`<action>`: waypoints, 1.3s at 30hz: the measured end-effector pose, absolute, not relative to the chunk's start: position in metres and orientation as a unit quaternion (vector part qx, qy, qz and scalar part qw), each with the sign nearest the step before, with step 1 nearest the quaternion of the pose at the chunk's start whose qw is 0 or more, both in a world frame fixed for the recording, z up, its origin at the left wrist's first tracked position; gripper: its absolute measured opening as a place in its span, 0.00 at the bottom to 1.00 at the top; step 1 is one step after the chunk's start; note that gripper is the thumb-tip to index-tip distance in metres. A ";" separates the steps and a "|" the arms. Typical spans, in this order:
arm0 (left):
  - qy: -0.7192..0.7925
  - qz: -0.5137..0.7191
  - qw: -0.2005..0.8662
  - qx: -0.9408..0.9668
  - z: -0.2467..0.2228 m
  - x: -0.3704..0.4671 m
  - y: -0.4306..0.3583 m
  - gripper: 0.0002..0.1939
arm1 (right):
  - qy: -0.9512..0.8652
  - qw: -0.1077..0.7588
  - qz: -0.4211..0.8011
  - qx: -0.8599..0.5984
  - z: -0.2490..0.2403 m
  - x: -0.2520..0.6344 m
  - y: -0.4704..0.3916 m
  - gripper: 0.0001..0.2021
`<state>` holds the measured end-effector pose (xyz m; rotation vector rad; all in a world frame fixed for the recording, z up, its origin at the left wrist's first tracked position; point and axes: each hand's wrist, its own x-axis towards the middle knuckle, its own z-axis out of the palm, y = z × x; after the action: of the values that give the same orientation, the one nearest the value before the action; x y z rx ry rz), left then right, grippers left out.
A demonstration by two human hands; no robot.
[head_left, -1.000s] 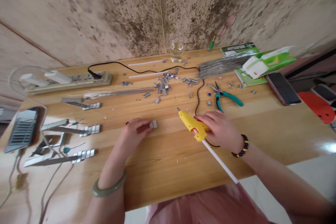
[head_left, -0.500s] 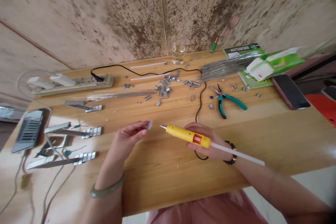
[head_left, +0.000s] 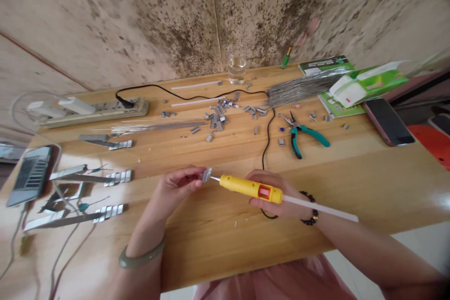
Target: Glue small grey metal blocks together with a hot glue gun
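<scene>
Above the surface (head_left: 211, 243), a small grey piece (head_left: 206, 175) is pinched by fingers (head_left: 193, 187) of the left hand (head_left: 177, 185); a yellow hot-glue gun (head_left: 242, 186) is clasped by the right hand (head_left: 288, 188); its nozzle (head_left: 215, 178) should be steadied.

Hands (head_left: 177, 188) (head_left: 285, 183) — two, glue gun (head_left: 242, 187) — one

Left hand (head_left: 181, 183) pinching with fingertips, right hand (head_left: 277, 179) curled in grip, forearms (head_left: 146, 232) angled inward
</scene>
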<state>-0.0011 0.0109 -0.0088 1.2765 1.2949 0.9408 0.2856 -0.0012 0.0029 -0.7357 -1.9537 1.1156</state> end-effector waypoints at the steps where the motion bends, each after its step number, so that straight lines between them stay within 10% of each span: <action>1: 0.539 0.388 0.516 0.541 -0.008 0.000 0.011 0.17 | -0.763 0.376 0.438 -0.290 0.004 0.286 -0.001 0.09; 14: 0.571 0.273 0.211 0.745 -0.025 0.003 0.016 0.11 | -0.740 0.371 0.389 -0.403 -0.001 0.292 0.002 0.06; 39: 0.573 0.298 0.232 0.728 -0.025 0.004 0.018 0.11 | -0.749 0.352 0.394 -0.400 -0.001 0.288 0.003 0.05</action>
<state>0.0043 0.0176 -0.0245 2.0002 1.5737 0.8177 0.2885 0.0029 -0.0007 -1.0341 -1.9368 1.0204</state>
